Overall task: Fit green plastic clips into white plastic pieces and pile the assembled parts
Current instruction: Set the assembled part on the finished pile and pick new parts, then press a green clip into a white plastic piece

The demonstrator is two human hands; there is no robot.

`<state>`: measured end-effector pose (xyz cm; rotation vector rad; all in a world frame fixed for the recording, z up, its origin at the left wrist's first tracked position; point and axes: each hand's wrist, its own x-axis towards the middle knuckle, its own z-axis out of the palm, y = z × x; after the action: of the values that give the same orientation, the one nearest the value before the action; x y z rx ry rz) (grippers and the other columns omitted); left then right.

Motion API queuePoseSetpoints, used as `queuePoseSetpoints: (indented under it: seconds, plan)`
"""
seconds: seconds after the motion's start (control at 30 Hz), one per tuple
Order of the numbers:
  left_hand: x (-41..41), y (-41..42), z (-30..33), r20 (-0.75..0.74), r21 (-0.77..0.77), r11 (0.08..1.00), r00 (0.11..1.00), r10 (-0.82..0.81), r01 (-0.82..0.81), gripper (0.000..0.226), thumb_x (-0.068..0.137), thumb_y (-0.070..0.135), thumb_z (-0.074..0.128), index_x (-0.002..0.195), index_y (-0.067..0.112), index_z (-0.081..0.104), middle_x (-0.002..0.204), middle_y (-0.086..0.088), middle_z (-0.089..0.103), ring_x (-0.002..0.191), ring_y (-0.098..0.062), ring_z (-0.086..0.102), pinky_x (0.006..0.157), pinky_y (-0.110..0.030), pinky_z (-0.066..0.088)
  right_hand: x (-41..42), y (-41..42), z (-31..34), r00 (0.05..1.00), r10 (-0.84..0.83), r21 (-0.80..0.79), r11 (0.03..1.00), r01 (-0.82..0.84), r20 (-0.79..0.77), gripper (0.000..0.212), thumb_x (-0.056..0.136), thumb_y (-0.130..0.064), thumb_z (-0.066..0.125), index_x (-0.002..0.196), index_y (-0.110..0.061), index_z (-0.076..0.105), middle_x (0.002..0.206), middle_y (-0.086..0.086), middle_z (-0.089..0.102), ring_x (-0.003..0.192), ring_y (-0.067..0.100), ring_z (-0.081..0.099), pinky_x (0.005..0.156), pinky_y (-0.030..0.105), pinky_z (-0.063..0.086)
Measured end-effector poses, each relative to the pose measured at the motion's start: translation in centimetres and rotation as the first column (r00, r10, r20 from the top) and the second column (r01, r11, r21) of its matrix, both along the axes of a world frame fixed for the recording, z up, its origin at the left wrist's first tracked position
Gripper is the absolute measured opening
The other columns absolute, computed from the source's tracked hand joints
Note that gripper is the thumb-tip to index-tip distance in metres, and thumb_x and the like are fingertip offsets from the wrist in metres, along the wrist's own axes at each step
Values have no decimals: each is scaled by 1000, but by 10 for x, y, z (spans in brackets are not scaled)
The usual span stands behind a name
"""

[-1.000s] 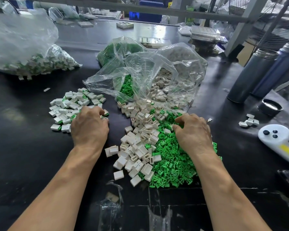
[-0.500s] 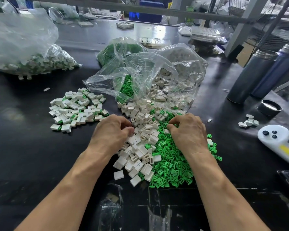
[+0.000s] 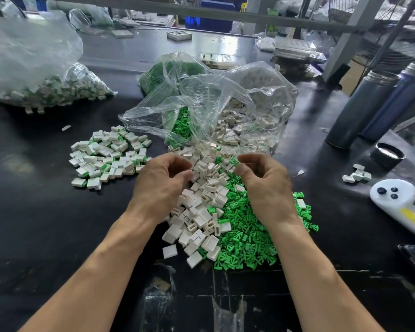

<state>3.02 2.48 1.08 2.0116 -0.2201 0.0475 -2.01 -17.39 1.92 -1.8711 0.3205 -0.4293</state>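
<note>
Left hand [image 3: 162, 180] curled above white pieces [image 3: 201, 204], grip unclear; right hand [image 3: 264, 180] pinching green clip [image 3: 233, 161]. Bare black tabletop [image 3: 34, 224] left of forearms.

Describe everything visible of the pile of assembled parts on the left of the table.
The pile of assembled parts is a loose, low heap of small white rectangular plastic pieces, many showing a green clip at one edge. They lie flat or tilted at random on the black table, left of the clear bag and the unassembled white pieces. A few strays sit at its near edge. Neither hand touches it.
</note>
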Motion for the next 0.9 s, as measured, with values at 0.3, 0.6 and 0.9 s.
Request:
queuePoseSetpoints:
  seconds: [0.3, 0.6, 0.9]
  plan:
    - [-11, -14, 8, -83, -392, 911, 981, -177, 131, 17, 91, 2, 72, 104, 13, 75, 95, -4, 78, 85, -14, 75, 79, -22, 59, -1, 9, -3, 983, 136, 165, 974, -156, 125, 18, 95, -10, 74, 105, -24, 79, 91, -3, 78, 71, 0, 65, 65, 14, 51]
    - [-12, -17, 2, -63, -383, 907, 975, -213, 173, 16, 93, 5, 71, 104, 16, 75, 93, -4, 78, 87, -21, 74, 81, -33, 62, -4, 13, -4, 974, 173, 212, 956, -202, 147, 12, 97, -12, 72, 105, -20, 76, 90, 2, 77, 70, 8, 67, 59, 18, 51]
    - [-14, -18, 8, -101, -593, 798, 975, -198, 101, 23, 93, 9, 71, 115, 13, 70, 100, -13, 78, 89, -28, 76, 78, -32, 63, -2, 16, -7, 968, 196, 189, 956, -224, 154, 21, 97, -10, 72, 111, -25, 77, 88, -1, 73, 73, 8, 65, 61, 17, 50]
